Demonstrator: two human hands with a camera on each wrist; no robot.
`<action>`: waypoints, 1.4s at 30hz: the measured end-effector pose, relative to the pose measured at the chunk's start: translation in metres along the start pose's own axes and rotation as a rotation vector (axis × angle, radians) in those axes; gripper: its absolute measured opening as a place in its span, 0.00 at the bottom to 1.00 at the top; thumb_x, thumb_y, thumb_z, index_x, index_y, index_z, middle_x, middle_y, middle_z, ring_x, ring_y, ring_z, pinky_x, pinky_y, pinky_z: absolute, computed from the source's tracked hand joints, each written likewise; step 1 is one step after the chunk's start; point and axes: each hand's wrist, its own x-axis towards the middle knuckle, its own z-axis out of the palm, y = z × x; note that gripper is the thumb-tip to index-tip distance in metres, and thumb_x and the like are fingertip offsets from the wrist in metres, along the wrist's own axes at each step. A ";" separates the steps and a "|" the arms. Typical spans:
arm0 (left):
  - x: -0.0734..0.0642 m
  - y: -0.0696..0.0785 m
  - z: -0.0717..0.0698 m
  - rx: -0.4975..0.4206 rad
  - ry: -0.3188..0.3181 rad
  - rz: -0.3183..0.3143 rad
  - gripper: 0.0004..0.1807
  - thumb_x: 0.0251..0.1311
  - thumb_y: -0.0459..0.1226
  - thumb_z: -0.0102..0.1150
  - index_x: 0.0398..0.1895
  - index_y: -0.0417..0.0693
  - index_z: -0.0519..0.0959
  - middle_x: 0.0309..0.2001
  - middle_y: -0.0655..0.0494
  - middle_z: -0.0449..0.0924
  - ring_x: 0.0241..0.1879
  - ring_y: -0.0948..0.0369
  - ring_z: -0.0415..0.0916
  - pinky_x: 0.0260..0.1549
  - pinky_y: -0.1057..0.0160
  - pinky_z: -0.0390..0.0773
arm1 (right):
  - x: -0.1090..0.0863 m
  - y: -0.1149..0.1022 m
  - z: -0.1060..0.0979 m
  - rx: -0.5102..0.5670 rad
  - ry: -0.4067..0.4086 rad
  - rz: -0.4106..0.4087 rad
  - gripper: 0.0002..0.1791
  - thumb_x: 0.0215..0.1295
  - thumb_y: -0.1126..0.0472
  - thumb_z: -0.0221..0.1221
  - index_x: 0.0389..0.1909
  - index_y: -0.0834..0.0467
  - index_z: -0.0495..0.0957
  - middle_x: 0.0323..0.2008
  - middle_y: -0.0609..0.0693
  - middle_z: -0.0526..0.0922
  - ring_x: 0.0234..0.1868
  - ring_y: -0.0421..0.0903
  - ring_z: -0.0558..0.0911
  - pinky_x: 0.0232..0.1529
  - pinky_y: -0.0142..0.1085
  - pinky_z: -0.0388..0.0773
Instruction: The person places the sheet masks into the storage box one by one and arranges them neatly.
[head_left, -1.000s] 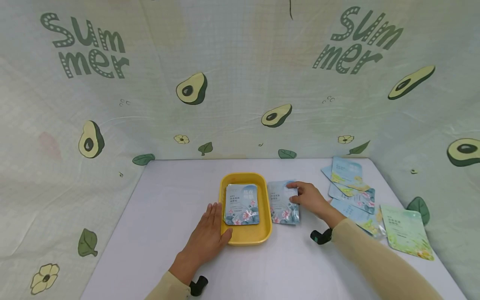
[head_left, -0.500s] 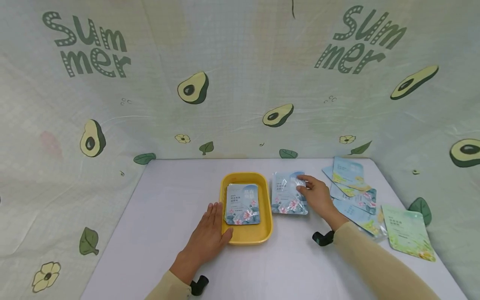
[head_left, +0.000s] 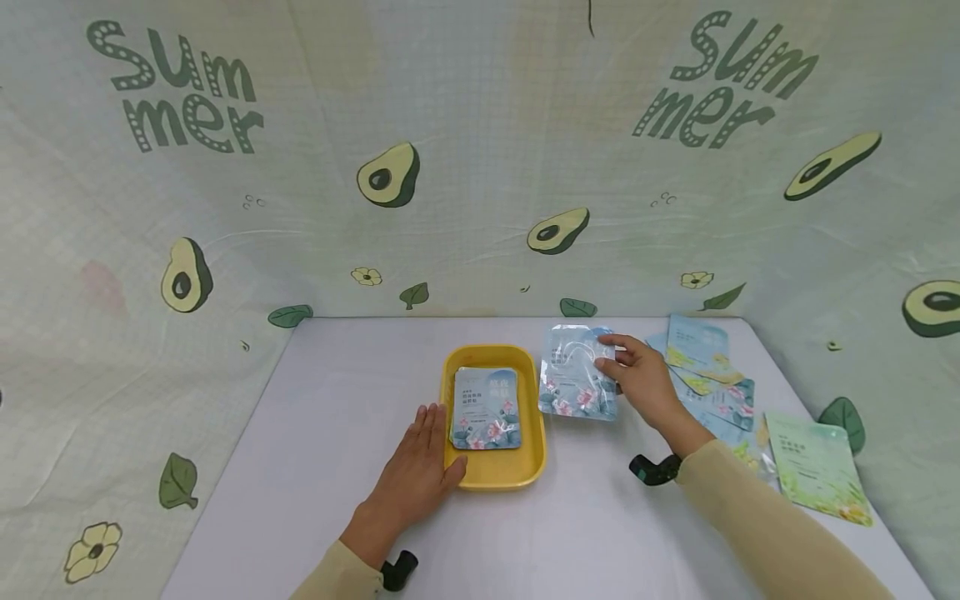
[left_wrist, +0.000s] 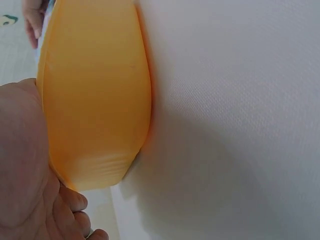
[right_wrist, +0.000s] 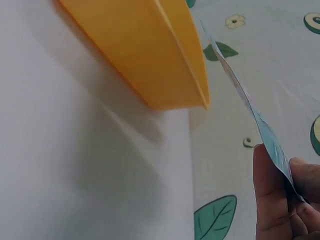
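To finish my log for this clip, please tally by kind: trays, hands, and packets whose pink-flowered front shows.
Trays: 1, the yellow tray
Hands: 2, the left hand and right hand
Pink-flowered packets: 3, the tray packet, held packet and partly covered packet
Total: 6
Any fully hidden packets cannot be counted.

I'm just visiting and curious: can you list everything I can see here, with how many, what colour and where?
Tray: 1, yellow, mid-table
Tray packet: 1 on top, light blue with pink flowers, in the tray; any count beneath is unclear
Held packet: 1, light blue with pink flowers, raised right of the tray
Pile packets: at least 4, mostly blue, overlapping at far right
Green packet: 1, green, right table edge
Table: 1, white, beneath everything
Printed cloth: pale, around the table; number of pieces unclear
Sleeves: 2, beige, forearms
Wrist devices: 2, black, one per wrist
Left hand: 1, bare, against the tray
Right hand: 1, bare, pinching the held packet
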 end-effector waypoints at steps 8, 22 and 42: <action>0.001 0.000 0.000 0.057 0.022 0.037 0.48 0.78 0.59 0.46 0.85 0.36 0.45 0.85 0.37 0.45 0.85 0.44 0.40 0.81 0.43 0.55 | -0.001 -0.021 0.024 0.087 -0.068 0.059 0.24 0.76 0.61 0.63 0.71 0.53 0.75 0.57 0.63 0.85 0.40 0.51 0.84 0.38 0.33 0.86; 0.001 0.002 -0.006 0.088 0.025 0.043 0.47 0.79 0.57 0.47 0.85 0.34 0.48 0.85 0.38 0.46 0.85 0.43 0.41 0.81 0.42 0.53 | 0.002 -0.047 0.094 0.124 -0.202 0.026 0.22 0.73 0.66 0.63 0.66 0.57 0.79 0.48 0.60 0.87 0.36 0.48 0.86 0.34 0.36 0.88; 0.001 0.003 -0.005 0.087 0.027 0.053 0.47 0.78 0.57 0.49 0.84 0.33 0.49 0.84 0.36 0.48 0.85 0.42 0.43 0.80 0.41 0.55 | 0.004 -0.049 0.140 -0.141 -0.244 -0.031 0.18 0.75 0.62 0.62 0.64 0.54 0.81 0.59 0.61 0.85 0.46 0.50 0.86 0.44 0.43 0.89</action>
